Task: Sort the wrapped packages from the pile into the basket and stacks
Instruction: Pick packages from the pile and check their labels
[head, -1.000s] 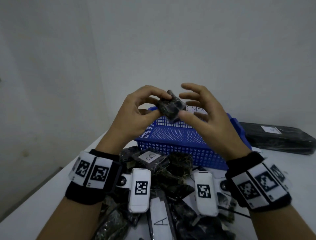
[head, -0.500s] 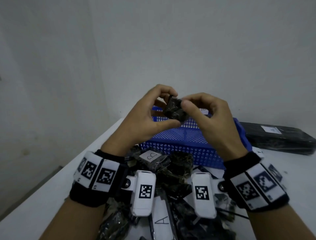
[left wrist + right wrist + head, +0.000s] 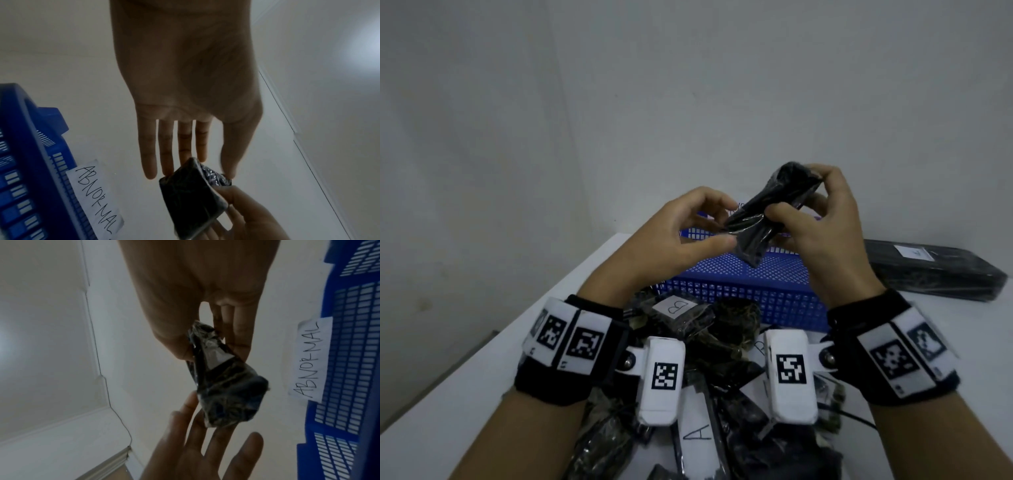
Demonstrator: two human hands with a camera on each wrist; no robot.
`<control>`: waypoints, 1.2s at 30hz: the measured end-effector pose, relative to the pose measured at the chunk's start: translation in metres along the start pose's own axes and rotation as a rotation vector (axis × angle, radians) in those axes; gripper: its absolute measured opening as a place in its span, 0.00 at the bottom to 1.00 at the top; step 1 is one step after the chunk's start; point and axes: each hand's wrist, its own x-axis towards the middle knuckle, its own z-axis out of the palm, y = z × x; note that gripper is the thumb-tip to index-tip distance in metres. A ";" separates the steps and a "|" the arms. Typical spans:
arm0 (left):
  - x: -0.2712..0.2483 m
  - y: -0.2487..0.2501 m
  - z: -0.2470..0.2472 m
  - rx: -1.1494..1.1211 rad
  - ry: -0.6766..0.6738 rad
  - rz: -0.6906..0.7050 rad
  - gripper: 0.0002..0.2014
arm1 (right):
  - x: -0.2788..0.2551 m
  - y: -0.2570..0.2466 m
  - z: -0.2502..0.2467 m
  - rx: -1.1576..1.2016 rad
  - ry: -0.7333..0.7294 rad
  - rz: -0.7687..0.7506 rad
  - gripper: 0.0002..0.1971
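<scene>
A small dark plastic-wrapped package (image 3: 767, 212) is held in the air over the blue basket (image 3: 756, 294). My right hand (image 3: 798, 192) pinches its upper end between thumb and fingers, as the right wrist view shows with the right hand (image 3: 211, 350) on the package (image 3: 226, 394). My left hand (image 3: 726, 222) has nearly straight fingers that only touch the lower end; in the left wrist view the left hand (image 3: 197, 168) meets the package (image 3: 191, 194) at its fingertips. The pile of wrapped packages (image 3: 722, 335) lies below my wrists.
The basket (image 3: 30, 162) carries a paper label reading ABNORMAL (image 3: 94, 194). A long black wrapped stack (image 3: 935, 270) lies on the white table at the right. Packages labelled B (image 3: 678, 306) and A (image 3: 698, 435) sit in the pile. A wall stands close behind.
Both hands pinched the package half a second ago. Now the right hand has lifted and tilted its upper end, and the left hand's fingers have straightened to a light touch.
</scene>
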 end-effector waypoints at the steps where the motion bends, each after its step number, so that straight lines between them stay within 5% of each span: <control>1: 0.001 -0.001 0.001 0.012 0.026 0.001 0.13 | -0.001 -0.001 0.001 -0.005 -0.051 0.021 0.20; 6: 0.004 -0.007 -0.006 -0.110 0.141 -0.060 0.13 | -0.003 -0.010 0.002 0.101 -0.188 0.081 0.15; 11: 0.002 -0.005 -0.008 -0.252 0.164 -0.123 0.09 | -0.003 -0.007 0.004 0.038 -0.028 -0.072 0.09; 13: 0.001 -0.005 -0.007 -0.269 0.123 -0.112 0.19 | -0.003 -0.006 0.003 0.062 0.017 -0.080 0.08; 21: 0.005 -0.009 0.000 -0.219 0.212 -0.155 0.13 | -0.006 -0.002 0.010 0.037 -0.128 0.034 0.33; 24: 0.002 -0.007 0.002 -0.128 0.160 -0.151 0.15 | -0.007 0.005 0.015 -0.005 -0.132 0.034 0.35; 28: -0.005 0.003 -0.007 -0.218 0.165 -0.199 0.16 | -0.004 -0.001 0.011 0.120 -0.071 0.075 0.29; 33: 0.013 0.007 -0.030 -0.346 0.370 -0.251 0.15 | 0.005 -0.006 0.006 0.115 -0.079 0.081 0.12; 36: 0.034 -0.003 -0.040 -0.414 0.461 -0.271 0.11 | 0.026 -0.004 0.012 0.035 -0.123 0.136 0.11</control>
